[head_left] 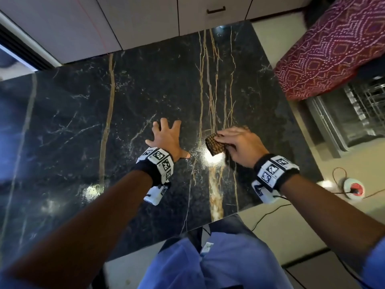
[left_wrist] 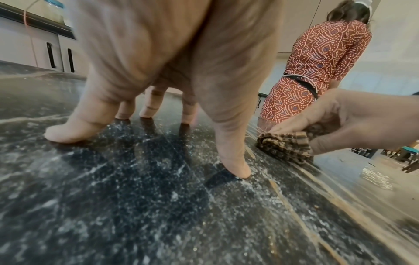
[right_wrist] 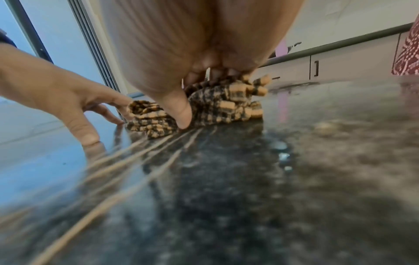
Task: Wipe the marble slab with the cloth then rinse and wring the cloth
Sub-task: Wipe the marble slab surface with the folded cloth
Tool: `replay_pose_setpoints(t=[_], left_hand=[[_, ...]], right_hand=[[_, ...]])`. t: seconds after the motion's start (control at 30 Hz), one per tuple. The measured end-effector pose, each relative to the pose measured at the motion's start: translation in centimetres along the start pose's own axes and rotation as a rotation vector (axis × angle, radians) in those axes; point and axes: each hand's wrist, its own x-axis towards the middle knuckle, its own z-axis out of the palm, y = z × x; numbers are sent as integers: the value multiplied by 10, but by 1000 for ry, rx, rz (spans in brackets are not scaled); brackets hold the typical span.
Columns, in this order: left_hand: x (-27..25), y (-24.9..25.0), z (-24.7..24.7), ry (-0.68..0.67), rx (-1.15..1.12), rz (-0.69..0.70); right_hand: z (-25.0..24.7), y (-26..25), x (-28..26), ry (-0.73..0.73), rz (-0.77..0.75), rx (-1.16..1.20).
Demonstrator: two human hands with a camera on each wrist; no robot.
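A kitchen with pale cabinets was seen around the dark marble slab, a tabletop. The left hand was spread flat on it, apparently for bracing. The folded checked cloth was gripped by the right hand and pressed down for wiping

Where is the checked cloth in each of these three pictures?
Head: cloth right of centre, under the right hand.
Left wrist: cloth at right, on the marble slab.
Right wrist: cloth centre, beneath the palm.
Shared landmark: the slab's tan veins.
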Motion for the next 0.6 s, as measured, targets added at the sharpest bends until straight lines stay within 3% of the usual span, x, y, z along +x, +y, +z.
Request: replay_pose_setpoints(t=[0.17,0.4,0.6], left_hand=[[-4,-4,5,6,-32,24],[-23,-12,23,109,5,109],[-46,10,44,157,44,67]], right_hand=[[-18,4,24,-80,41,-53],[-29,-3,80,-32,141,-74],[-8,1,18,-92,-13,-11]])
